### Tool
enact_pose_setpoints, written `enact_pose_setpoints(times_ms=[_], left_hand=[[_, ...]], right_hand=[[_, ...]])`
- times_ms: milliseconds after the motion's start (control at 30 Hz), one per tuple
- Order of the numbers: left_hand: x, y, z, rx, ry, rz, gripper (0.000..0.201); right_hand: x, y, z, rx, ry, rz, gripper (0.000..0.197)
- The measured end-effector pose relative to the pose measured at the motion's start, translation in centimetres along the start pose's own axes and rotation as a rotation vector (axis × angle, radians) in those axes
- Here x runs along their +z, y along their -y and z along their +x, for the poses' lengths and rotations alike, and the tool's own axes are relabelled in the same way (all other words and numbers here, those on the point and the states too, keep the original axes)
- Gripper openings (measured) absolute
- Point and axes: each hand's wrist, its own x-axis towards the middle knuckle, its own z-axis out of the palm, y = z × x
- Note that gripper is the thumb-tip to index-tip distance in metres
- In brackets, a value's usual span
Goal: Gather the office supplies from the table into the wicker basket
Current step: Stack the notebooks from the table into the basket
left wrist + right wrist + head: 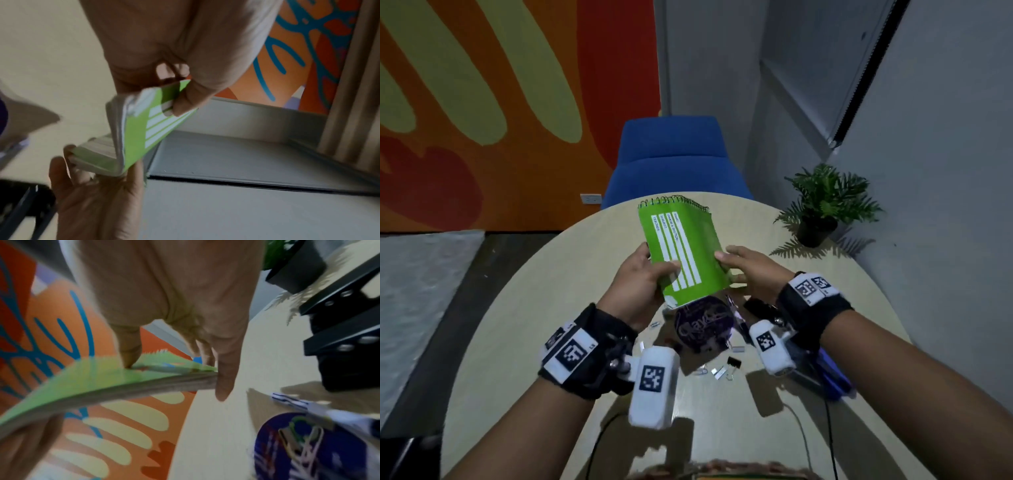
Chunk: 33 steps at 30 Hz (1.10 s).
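Observation:
A green spiral notebook (681,246) is held up above the round table (524,308) by both hands. My left hand (654,274) grips its lower left corner, thumb on the cover. My right hand (739,267) pinches the right edge, thumb on top and fingers beneath. In the left wrist view the notebook (135,138) bends between the left hand (183,99) and the right hand (92,194). The right wrist view shows the right hand (176,363) on the curved notebook (92,379). The wicker basket's rim (722,471) shows at the bottom edge.
Under the hands lie a purple round lid (702,323) with paper clips (300,439) on it, a pen (736,308), a black binder clip (734,363), staple strips (719,371) and a blue stapler (832,377). A potted plant (822,212) stands back right, with a blue chair (674,161) behind the table.

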Motion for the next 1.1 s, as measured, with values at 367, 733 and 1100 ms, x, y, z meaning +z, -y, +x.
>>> enact_pose_setpoints(times_ms=[367, 733, 1100], left_hand=[[-1.8, 2.6, -19.2, -0.092, 0.169, 0.038, 0.055], [-0.4, 15.7, -25.6, -0.366, 0.489, 1.036, 0.046], [1.4, 17.8, -26.4, -0.429, 0.578, 1.377, 0.066]], right_hand=[[-2.5, -4.0, -21.4, -0.098, 0.089, -0.202, 0.024], [2.1, -13.6, -24.3, -0.027, 0.030, -1.175, 0.039], [5.2, -17.2, -23.5, -0.164, -0.132, -1.486, 0.027]])
